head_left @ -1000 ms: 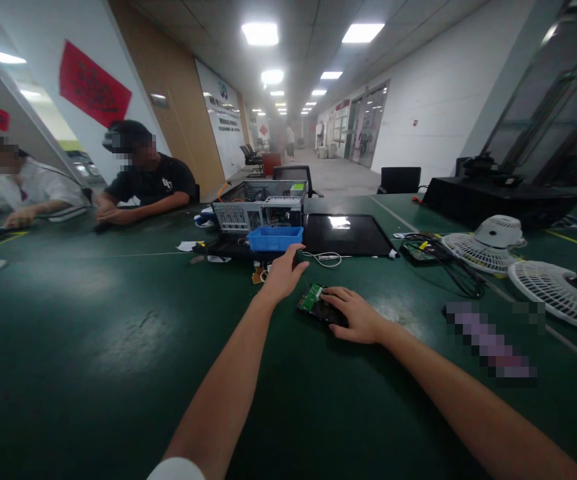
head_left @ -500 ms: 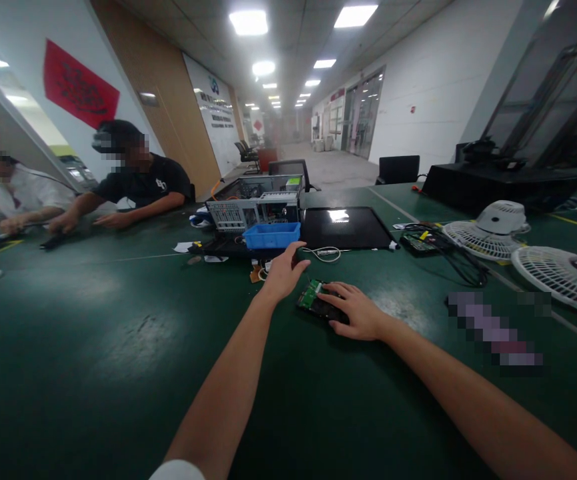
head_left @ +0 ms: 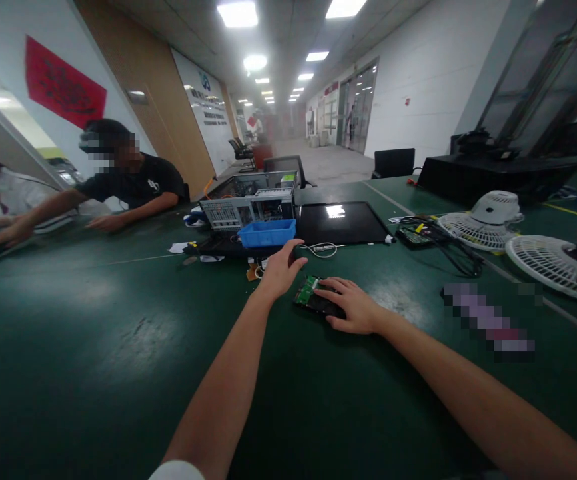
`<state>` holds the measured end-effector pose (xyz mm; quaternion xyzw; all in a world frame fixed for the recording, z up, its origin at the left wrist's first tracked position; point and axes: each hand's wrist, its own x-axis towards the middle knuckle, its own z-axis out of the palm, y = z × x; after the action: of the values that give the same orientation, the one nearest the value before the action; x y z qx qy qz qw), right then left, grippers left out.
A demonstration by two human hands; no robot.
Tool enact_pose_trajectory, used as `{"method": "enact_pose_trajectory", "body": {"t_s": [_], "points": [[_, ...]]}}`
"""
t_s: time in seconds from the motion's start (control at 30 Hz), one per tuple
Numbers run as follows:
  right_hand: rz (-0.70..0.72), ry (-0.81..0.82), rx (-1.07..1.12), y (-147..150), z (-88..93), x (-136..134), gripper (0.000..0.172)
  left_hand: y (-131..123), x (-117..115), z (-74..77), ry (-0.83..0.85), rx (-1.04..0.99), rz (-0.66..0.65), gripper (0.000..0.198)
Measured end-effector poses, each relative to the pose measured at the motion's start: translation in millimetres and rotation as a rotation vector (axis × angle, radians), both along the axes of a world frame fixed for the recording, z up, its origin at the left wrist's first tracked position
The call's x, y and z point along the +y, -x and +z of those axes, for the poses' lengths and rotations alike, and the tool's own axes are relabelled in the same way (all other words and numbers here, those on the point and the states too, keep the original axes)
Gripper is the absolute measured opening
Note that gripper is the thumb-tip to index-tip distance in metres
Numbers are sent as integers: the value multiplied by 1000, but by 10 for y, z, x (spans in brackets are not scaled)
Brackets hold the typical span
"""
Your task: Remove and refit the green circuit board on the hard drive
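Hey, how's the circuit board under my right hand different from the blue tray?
The circuit board is green and black; the tray is blue. The circuit board looks flat; the tray has walls. The right hand partly covers the circuit board; the tray stands farther off. Both look roughly rectangular.

Person in a black shirt point(head_left: 151, 179), one arm point(head_left: 53, 205) bent in before, now stretched out toward person in white point(head_left: 16, 190)
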<state>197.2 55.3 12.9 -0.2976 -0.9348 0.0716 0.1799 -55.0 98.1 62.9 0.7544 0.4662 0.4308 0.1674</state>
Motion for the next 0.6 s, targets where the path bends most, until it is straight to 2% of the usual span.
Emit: {"method": "enact_pose_trajectory", "body": {"t_s": [0.2, 0.3, 0.47, 0.6], "points": [[-9, 2, 33, -11, -7, -16, 70, -74, -30, 83, -113, -14, 54, 29], [-25, 18, 69, -14, -7, -18, 64, -117, -40, 101, -104, -88, 65, 27], [-33, 70, 176, -15, 12, 1, 45, -166, -35, 83, 111, -351, 0, 33], [-28, 90, 248, 1, 24, 17, 41, -182, -24, 75, 291, -629, -53, 36]]}}
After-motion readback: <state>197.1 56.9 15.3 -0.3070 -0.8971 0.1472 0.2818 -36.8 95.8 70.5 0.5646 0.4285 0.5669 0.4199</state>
